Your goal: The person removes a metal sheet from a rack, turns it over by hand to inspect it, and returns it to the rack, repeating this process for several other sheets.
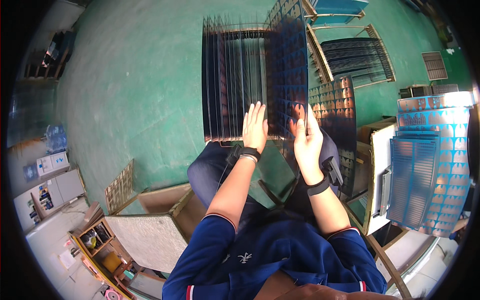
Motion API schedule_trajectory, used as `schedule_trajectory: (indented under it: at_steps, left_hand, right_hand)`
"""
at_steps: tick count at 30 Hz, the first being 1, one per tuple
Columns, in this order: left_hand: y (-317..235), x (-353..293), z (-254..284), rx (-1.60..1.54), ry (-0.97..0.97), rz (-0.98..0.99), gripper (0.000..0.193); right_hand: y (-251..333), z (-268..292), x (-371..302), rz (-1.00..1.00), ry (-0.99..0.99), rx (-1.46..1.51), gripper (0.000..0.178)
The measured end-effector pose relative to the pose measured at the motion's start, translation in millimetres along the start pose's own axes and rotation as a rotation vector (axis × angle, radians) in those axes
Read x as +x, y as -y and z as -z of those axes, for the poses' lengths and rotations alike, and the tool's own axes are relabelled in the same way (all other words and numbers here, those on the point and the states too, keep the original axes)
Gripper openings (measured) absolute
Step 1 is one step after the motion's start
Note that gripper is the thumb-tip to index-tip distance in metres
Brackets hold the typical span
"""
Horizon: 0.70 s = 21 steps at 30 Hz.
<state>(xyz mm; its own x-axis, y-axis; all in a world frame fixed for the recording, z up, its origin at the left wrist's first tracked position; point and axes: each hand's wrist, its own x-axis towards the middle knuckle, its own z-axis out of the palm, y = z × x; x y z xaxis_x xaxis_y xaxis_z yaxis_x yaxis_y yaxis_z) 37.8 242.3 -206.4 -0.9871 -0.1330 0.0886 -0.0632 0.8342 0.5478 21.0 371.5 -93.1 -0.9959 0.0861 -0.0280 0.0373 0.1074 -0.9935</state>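
- A thin blue sheet (pixel 287 65) with copper shapes on it is being stood on its edge in a rack (pixel 235 80) on the green floor (pixel 135 85).
- The rack is sitting just past the knees, and many more thin sheets are being held in its slots, side by side.
- The sheet is being held near its bottom edge by the right hand (pixel 306 142). The fingers (pixel 300 125) are being pressed against its face, with the thumb on the near side, so it is being pinched lightly.
- The left hand (pixel 255 127) is being laid flat and open on the near edge of the rack. Its fingers are stretched out and nothing is being gripped by it.
- To do this well, the sheet is best kept straight up and lined up with one empty slot, it seems, so it is not being bent or scraped on the sheet next to it.
- The rack is best kept steady under the flat hand while the sheet is being guided.
- Another sheet (pixel 335 107) is being leaned just to the right, and a pile of blue sheets (pixel 432 165) is lying on a bench (pixel 376 200) further right.
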Motion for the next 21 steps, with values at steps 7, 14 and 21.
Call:
schedule_trajectory:
  at_steps: [7,14,21]
  left_hand:
    - [-6,-1,-7,0.092,0.016,0.024,0.030]
    - [-16,2,-11,0.182,0.060,0.028,0.019]
    - [-13,0,-7,0.126,0.056,0.036,0.009]
  right_hand:
    - [-27,-29,49,0.221,0.009,-0.205,0.050]
    - [-87,-40,46,0.018,0.145,-0.294,0.050]
    - [-68,10,1,-0.061,0.249,-0.169,0.046]
